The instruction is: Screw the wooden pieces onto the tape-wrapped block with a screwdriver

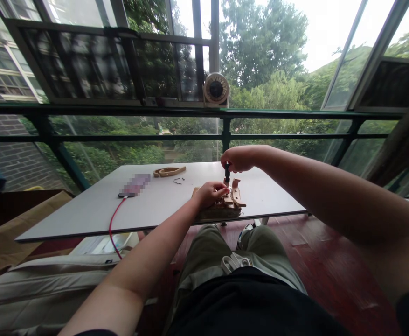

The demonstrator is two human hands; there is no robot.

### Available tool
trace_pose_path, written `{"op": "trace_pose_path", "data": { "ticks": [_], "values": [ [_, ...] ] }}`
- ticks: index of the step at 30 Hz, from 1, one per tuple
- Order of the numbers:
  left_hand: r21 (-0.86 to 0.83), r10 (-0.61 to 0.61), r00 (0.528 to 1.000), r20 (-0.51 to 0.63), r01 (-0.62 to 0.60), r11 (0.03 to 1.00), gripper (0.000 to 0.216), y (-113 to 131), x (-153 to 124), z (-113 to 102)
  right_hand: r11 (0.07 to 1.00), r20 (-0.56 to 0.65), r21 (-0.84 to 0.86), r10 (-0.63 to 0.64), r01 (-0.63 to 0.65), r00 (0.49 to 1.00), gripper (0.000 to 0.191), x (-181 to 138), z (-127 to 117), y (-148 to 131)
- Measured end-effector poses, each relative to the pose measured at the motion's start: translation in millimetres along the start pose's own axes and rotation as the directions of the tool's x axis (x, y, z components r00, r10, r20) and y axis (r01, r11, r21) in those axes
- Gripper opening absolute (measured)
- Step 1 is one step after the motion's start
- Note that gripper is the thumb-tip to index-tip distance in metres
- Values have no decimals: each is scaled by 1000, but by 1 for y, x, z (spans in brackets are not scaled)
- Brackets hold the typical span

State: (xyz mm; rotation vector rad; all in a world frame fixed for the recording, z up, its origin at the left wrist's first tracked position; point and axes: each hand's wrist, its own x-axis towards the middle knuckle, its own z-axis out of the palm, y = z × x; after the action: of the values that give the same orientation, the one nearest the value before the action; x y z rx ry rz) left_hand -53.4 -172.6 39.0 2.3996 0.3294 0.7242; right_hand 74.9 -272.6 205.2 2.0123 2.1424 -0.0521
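My right hand (242, 157) grips the black handle of a screwdriver (227, 173) from above, and the tool stands upright with its tip down among small wooden parts. My left hand (208, 194) is closed in a pinch by the lower end of the screwdriver; what its fingertips hold is too small to tell. Right beside the tool, a light wooden piece with a raised end and dark holes (236, 192) leans upward. These parts rest on a brownish block (221, 213) at the table's front edge.
On the white table (85, 214) lie a curved wooden piece (169, 172), several small dark screws (178, 182) and a blurred-out phone (134, 185) with a red cable (112, 219) hanging over the edge. A fan (216, 88) is by the window railing. A cardboard box (15, 224) stands left.
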Motion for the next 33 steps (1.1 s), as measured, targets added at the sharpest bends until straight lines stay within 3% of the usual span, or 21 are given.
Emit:
{"op": "trace_pose_path", "data": {
  "ticks": [6, 16, 23, 30, 33],
  "values": [
    [-11, -12, 1000, 16, 12, 1000, 40, 2, -1, -1, 992, 26, -125, 6, -2, 1000, 20, -4, -6, -12],
    [-3, -17, 999, 33, 17, 1000, 39, 4, -2, -1, 986, 55, -140, 103, -94, 993, 46, 2, -7, -10],
    [-39, 3, 998, 58, 0, 999, 40, -2, 0, 1, 970, -64, -193, 135, -145, 989, 54, 7, -2, -6],
    [-134, 61, 998, 10, -59, 989, 28, -7, -1, 4, 963, -92, -215, 149, -166, 985, 62, 9, 2, -6],
    [-95, 55, 998, 10, -54, 994, 23, -7, -1, 4, 960, -106, -222, 150, -171, 983, 63, 10, 3, -6]
  ]
}}
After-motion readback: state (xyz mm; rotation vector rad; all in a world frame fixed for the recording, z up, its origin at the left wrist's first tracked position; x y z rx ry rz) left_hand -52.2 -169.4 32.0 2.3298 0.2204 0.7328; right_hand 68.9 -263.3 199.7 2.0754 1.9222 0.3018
